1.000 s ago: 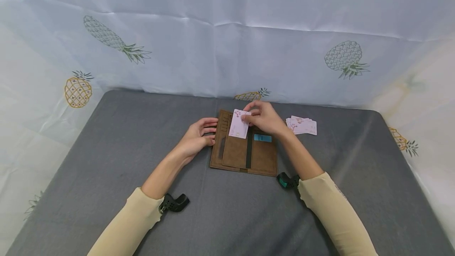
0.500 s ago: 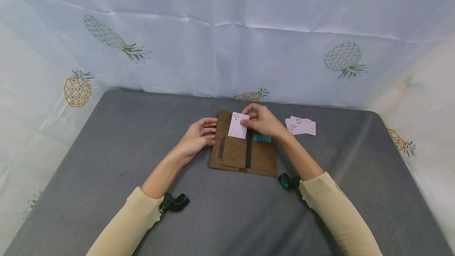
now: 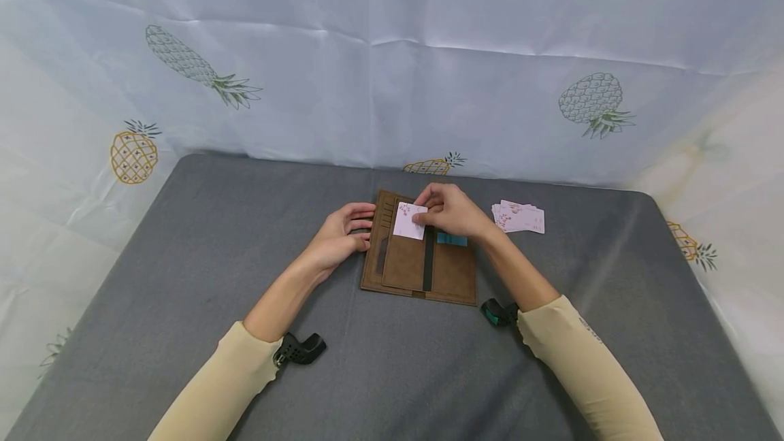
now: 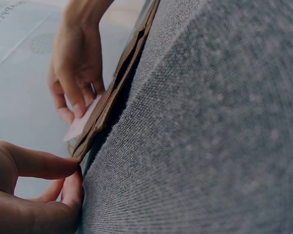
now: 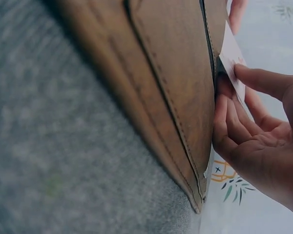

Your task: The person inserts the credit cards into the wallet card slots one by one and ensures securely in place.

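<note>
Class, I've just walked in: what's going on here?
A person's right grip holds a pale pink card at an open brown wallet; its lower end seems tucked in. The left grip pinches the wallet's left side. A loose pile of similar cards lies on the grey table to the right.

The brown, stitched wallet (image 3: 405, 265) lies spread open on the grey surface (image 3: 380, 373), slightly turned, a dark band running down its inside and small card slots along its left panel. The pale pink card (image 3: 406, 226), printed with a floral sprig, slants at an inner pocket, its lower end apparently tucked in.
</note>
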The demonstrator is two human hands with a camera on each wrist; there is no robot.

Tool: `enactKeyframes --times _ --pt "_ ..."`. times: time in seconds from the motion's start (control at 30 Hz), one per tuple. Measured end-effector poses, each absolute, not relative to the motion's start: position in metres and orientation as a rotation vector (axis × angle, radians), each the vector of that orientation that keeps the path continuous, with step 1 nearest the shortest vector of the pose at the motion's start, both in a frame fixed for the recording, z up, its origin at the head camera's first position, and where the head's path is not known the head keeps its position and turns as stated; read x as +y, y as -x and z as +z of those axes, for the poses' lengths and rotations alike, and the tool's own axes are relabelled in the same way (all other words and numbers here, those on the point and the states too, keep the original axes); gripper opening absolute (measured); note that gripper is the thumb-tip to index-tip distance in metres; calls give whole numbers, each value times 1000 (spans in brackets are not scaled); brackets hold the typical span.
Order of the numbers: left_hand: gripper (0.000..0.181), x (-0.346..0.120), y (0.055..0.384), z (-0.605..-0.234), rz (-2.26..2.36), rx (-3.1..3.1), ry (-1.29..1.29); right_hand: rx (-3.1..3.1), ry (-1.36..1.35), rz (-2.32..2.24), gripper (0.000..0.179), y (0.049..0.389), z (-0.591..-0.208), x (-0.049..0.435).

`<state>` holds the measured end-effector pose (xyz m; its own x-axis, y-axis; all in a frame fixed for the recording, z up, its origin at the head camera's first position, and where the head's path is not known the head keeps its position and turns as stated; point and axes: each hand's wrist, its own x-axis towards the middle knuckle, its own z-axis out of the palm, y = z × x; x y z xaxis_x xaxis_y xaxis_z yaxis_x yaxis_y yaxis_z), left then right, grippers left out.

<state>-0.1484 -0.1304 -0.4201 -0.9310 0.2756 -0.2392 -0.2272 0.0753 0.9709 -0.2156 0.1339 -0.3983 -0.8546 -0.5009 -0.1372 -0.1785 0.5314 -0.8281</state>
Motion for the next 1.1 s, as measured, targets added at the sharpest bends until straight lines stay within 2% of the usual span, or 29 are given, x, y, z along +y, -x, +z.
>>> enactKeyframes --times 0.37,1.1 --pt "77 -131 149 -420 1912 2007 -39 2350 627 -1208 13 215 -399 133" --pt "75 -130 148 -420 1902 2010 -40 2377 746 -1121 6 214 -398 135"
